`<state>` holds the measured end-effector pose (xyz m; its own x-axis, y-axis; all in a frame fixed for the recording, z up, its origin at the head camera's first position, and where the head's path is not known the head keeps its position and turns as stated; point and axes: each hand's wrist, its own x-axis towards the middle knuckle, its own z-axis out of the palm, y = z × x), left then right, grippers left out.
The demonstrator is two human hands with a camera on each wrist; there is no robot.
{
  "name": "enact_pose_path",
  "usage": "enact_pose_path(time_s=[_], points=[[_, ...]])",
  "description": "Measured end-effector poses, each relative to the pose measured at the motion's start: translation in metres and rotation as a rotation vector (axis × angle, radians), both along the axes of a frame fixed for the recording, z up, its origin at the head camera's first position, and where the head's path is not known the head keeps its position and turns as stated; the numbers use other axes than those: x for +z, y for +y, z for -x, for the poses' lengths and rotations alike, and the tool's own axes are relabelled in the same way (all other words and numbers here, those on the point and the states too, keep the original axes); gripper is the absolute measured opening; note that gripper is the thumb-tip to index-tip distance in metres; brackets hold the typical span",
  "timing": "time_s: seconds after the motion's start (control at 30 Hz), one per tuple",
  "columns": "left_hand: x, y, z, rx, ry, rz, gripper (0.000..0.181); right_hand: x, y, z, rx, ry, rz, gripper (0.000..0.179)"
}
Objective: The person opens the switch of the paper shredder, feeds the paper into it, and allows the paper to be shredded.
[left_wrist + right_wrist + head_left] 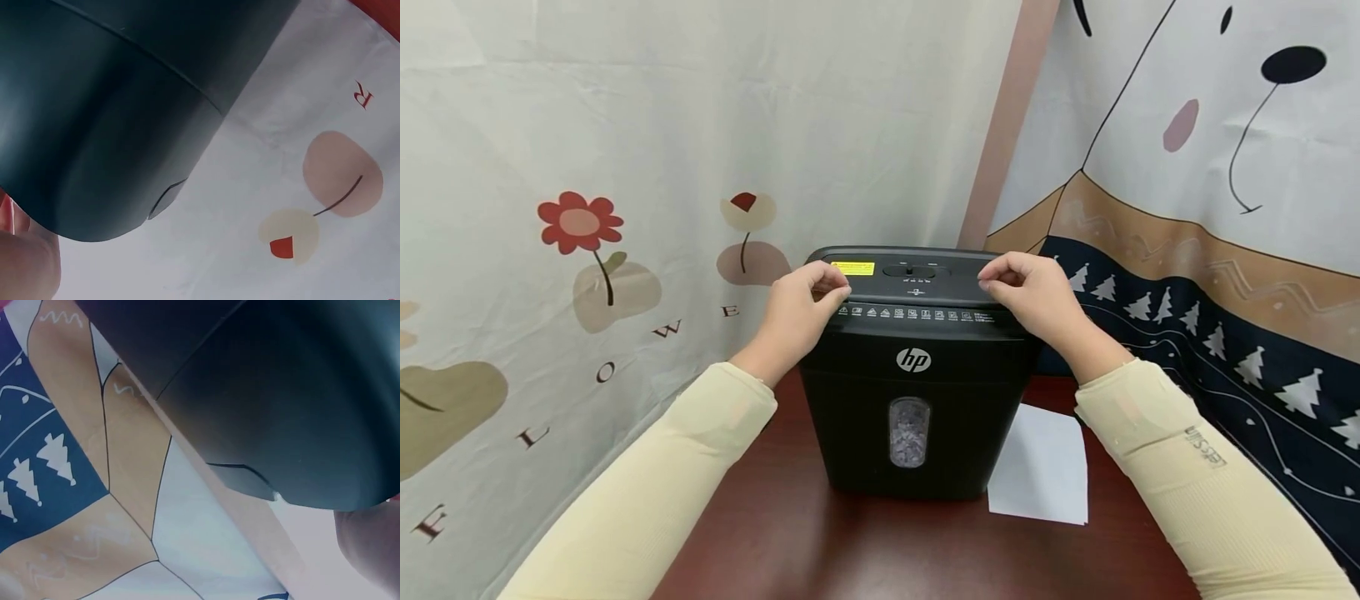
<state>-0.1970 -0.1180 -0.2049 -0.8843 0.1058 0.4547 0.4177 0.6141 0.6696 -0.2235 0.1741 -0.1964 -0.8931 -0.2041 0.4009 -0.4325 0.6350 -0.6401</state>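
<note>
A black HP paper shredder (857, 400) stands upright on the table, paper shreds showing through its front window (910, 433). Over the left end of its top is my left hand (801, 312), thumb and fingers loosely bent with nothing visible between them. My right hand (1037, 296) hovers at the right end in a similar pose, thumb tip close to the index finger, no paper showing there. The left wrist view has the shredder's side (125, 125) with part of the hand at the lower left. In the right wrist view the shredder (281, 412) hides most of the hand.
White paper sheets (1041, 467) lie on the dark red table (895, 550), right of the shredder. A yellow label (853, 268) and a slide switch (910, 272) are on its lid. Printed curtains (865, 125) hang close behind and on both sides.
</note>
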Motion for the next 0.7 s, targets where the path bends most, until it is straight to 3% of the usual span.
enact_pose_path(time_s=[0.4,0.53,0.7], points=[[-0.017,-0.014,-0.011,0.019,0.227,0.215,0.012,-0.019,0.019,-0.007,-0.159,0.325,0.147,0.012],[-0.025,-0.020,-0.014,0.016,0.326,0.263,0.015,-0.028,0.027,-0.009,-0.212,0.376,0.215,0.015],[-0.038,-0.025,-0.017,0.001,0.451,0.266,0.018,-0.045,0.044,-0.009,-0.282,0.375,0.270,0.018]])
